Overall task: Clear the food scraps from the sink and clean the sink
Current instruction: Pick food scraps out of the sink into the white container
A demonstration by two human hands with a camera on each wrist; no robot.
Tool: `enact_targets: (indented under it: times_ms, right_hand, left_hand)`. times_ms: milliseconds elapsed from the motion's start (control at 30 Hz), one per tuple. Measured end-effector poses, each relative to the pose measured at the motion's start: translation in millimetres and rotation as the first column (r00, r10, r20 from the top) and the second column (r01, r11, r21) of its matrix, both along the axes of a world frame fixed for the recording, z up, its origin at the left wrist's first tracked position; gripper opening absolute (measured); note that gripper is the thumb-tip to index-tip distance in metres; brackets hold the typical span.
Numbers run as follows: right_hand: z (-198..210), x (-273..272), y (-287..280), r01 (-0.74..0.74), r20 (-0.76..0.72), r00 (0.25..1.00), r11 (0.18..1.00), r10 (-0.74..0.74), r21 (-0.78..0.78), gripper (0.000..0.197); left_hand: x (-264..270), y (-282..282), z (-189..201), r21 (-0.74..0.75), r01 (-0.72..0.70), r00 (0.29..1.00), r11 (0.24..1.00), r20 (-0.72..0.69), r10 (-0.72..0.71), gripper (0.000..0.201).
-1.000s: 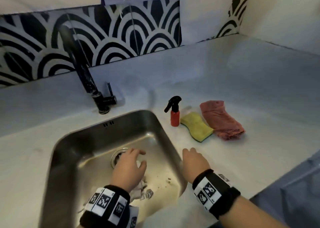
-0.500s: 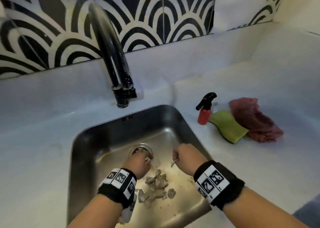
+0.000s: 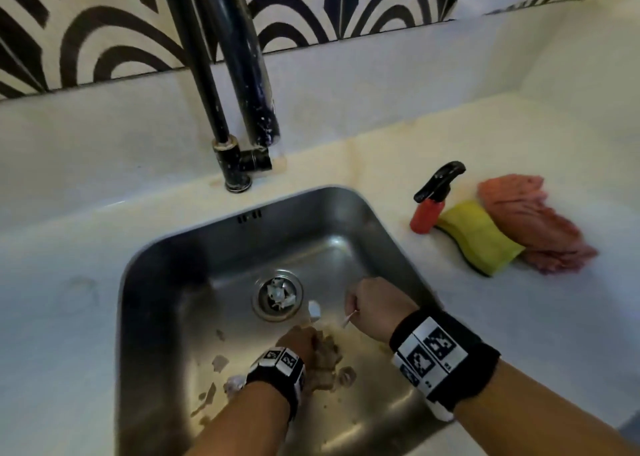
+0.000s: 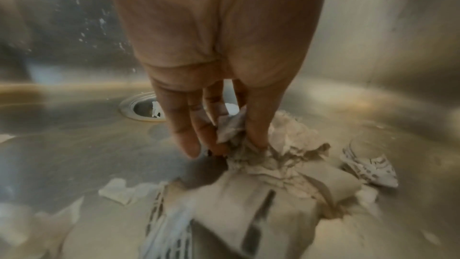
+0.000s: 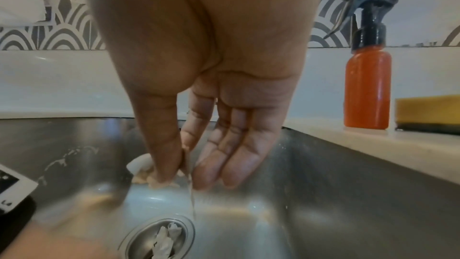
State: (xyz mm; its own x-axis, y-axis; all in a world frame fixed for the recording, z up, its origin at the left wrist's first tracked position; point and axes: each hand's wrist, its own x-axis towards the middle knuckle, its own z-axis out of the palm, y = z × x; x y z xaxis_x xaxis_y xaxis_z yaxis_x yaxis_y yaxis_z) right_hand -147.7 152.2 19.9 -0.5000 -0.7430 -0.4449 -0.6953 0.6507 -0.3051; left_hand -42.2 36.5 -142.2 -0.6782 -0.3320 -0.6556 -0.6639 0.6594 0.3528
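The steel sink [image 3: 166, 282] holds pale, torn food scraps [image 3: 327, 357] piled on its floor near the front. More white bits sit in the drain [image 3: 277, 294]. My left hand [image 3: 301, 341] reaches down into the pile, and its fingers and thumb [image 4: 224, 145] pinch a crumpled wad of scraps [image 4: 230, 128]. My right hand [image 3: 360, 303] hangs over the sink right of the drain. Its thumb and forefinger [image 5: 184, 174] pinch a thin, pale, stick-like scrap [image 3: 349, 317], and its other fingers [image 5: 234, 164] are straight. A small white piece [image 5: 139, 162] lies behind the thumb.
A black faucet [image 3: 239, 74] rises behind the sink. On the white counter to the right stand a red spray bottle [image 3: 427, 213], a yellow sponge [image 3: 481, 237] and a pink cloth [image 3: 533, 227]. Loose scraps [image 3: 220, 362] lie on the sink floor to the left.
My left hand moved from the drain back onto the scrap pile and pinched it. My right hand left the sink rim, dipped into the sink and picked up the thin scrap. The view came closer.
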Motion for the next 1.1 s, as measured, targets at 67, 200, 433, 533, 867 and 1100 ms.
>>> enact_targets:
  times_ms: [67,200,433,533,867,1100]
  right_hand:
    - [0.9,-2.0,3.2,-0.001,-0.002,1.000,1.000,0.001,0.010,0.017]
    - [7.9,-5.9,9.5,-0.003,-0.023,1.000,0.999,0.002,-0.044,0.015]
    - [18.0,-12.7,11.5,-0.010,0.020,1.000,0.985,0.014,-0.172,0.014]
    - [30.3,-14.4,15.4,-0.061,0.002,0.998,0.959,0.064,-0.276,0.014]
    - [73.9,-34.8,68.7,0.106,0.037,0.994,0.851,-0.102,-0.514,0.013]
    - [92.0,-50.9,157.0,0.286,0.157,0.958,0.754,-0.240,-0.592,0.015]
  left_hand:
    - [-2.1,-3.3,2.0,0.005,-0.044,0.998,0.999,-0.036,0.045,0.034]
    - [-9.6,-12.0,28.0,-0.048,-0.112,0.981,0.993,-0.167,0.102,0.024]
    - [-19.2,-11.6,100.6,0.049,-0.200,0.842,0.979,-0.502,0.197,0.010]
    - [-23.0,-4.7,129.3,0.078,-0.184,0.792,0.980,-0.579,0.195,0.019]
    - [-39.4,56.9,211.9,0.164,-0.068,0.609,0.984,-0.775,0.171,0.022]
    - [-65.1,125.9,228.7,0.075,-0.016,0.649,0.997,-0.758,0.067,0.038]
